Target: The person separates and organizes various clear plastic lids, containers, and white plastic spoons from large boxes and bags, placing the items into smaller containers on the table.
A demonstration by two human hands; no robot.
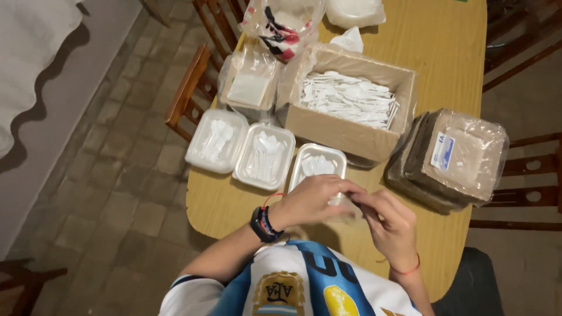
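Note:
My left hand (pixel 310 202) and my right hand (pixel 389 225) meet above the near edge of the wooden table (pixel 445 52). Together they pinch a small clear plastic bag (pixel 345 206); what is inside it is hidden. Just beyond my left hand lies a clear plastic tray (pixel 319 164) with white plastic cutlery in it. Two more such trays (pixel 264 155) (pixel 216 140) with white cutlery lie to its left. Behind them stands an open cardboard box (pixel 351 102) full of white plastic cutlery.
A wrapped stack of brown paper napkins (pixel 456 158) lies at the right. Plastic bags with white packets (pixel 250 79) and other goods (pixel 284 23) sit at the back. Wooden chairs (pixel 190 88) stand around the table on a tiled floor.

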